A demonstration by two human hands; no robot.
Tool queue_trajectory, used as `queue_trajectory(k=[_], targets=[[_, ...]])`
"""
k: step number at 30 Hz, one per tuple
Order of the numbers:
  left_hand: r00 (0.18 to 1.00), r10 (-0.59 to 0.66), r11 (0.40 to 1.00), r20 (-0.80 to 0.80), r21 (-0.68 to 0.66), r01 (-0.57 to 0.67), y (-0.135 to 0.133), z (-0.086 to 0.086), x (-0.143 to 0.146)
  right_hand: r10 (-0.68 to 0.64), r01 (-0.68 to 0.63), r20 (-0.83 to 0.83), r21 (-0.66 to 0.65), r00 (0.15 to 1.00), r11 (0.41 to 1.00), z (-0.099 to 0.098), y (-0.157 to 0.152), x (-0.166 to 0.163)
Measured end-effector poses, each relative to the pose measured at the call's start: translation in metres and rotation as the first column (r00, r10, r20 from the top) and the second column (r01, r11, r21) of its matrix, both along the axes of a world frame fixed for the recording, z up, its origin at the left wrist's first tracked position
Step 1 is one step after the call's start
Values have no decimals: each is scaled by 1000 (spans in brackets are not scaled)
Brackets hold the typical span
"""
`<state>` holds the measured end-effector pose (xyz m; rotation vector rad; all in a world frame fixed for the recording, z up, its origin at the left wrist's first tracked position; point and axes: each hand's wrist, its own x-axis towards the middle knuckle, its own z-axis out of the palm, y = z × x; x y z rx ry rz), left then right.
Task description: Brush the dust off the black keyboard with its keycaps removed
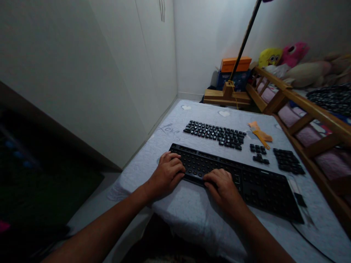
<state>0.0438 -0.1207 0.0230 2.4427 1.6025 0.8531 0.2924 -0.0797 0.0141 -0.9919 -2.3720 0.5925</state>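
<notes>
A black keyboard (263, 190) lies across a pale grey cloth-covered surface (189, 219). My left hand (167, 173) is closed on its left end, fingers curled over the corner. My right hand (223, 186) rests at the middle of the front edge, fingers bent down onto the keys. Beyond the keyboard, loose black keycaps are laid out in the shape of a keyboard: a main block (215, 133), a small cluster (258, 153) and a number-pad block (288, 160). An orange object (260, 133) lies beside them.
White wardrobe doors (109, 73) close off the left side. A wooden bed rail (301, 102) runs along the right, with plush toys (285, 54) behind it. A wooden stand with a dark pole (226, 95) and an orange box (236, 64) sit at the back. The keyboard's cable (309, 241) trails off at the right.
</notes>
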Motion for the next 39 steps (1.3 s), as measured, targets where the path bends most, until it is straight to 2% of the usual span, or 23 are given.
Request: queue_trajectory(k=[5, 13, 18, 24, 30, 34, 39], targets=[[1000, -9, 999, 5, -33, 9, 6, 7, 0, -12, 12, -39, 5, 999, 1000, 1, 1, 0], [996, -12, 987, 89, -161, 27, 16, 30, 2, 10, -10, -14, 47, 1000, 999, 6, 0, 1], [993, 8, 980, 121, -200, 17, 20, 34, 5, -8, 9, -3, 106, 1000, 994, 2, 3, 2], [989, 64, 991, 137, -129, -46, 15, 27, -3, -8, 11, -25, 135, 1000, 991, 0, 3, 5], [992, 105, 994, 74, 17, -107, -2, 9, -6, -11, 15, -43, 114, 999, 993, 2, 5, 7], [992, 127, 988, 0, 89, -127, -9, -2, -3, -1, 6, -62, 74, 998, 997, 4, 5, 9], [990, 130, 982, -47, 142, -122, -13, -8, -1, -6, 5, -74, -5, 997, 1000, 6, 5, 11]])
